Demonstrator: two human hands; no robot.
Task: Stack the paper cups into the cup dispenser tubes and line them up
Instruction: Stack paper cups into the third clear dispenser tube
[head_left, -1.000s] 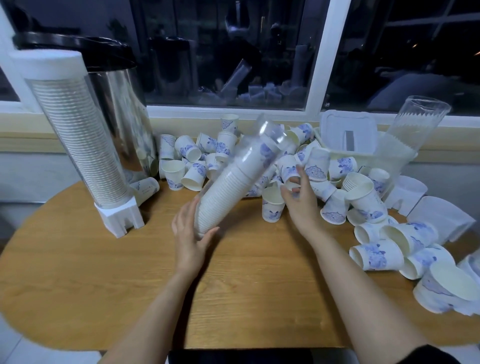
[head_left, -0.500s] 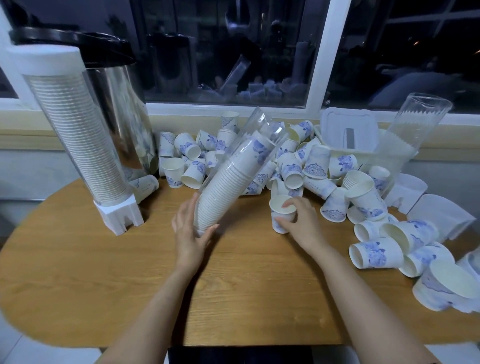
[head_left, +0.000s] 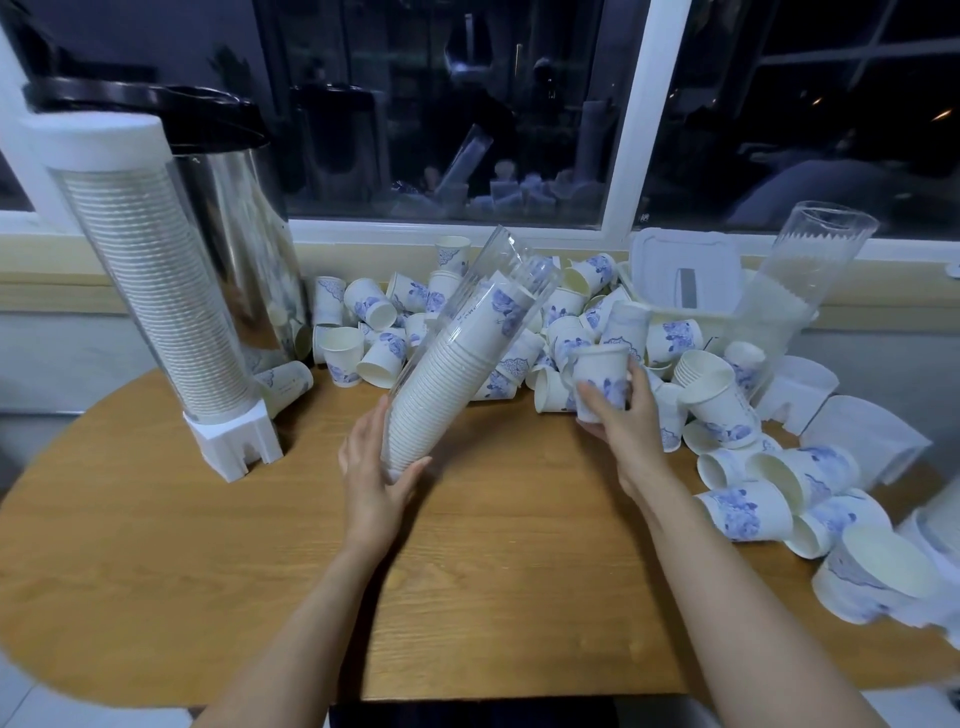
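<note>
Loose cups (head_left: 370, 313) heaped behind tube (head_left: 457, 364), urn (head_left: 236, 249) left

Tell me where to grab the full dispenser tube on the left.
Probably wrap the clear wall of the full dispenser tube just above its white base, coming from the near side: the steel urn crowds it behind.

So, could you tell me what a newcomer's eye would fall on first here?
Most likely the sprawling heap of blue-patterned paper cups along the back and right of the wooden table. Next, the tilted clear tube at centre, nearly full of stacked cups, held in the left grip, with one cup in the right grip beside it. A full dispenser tube stands on its white base at far left.
</note>
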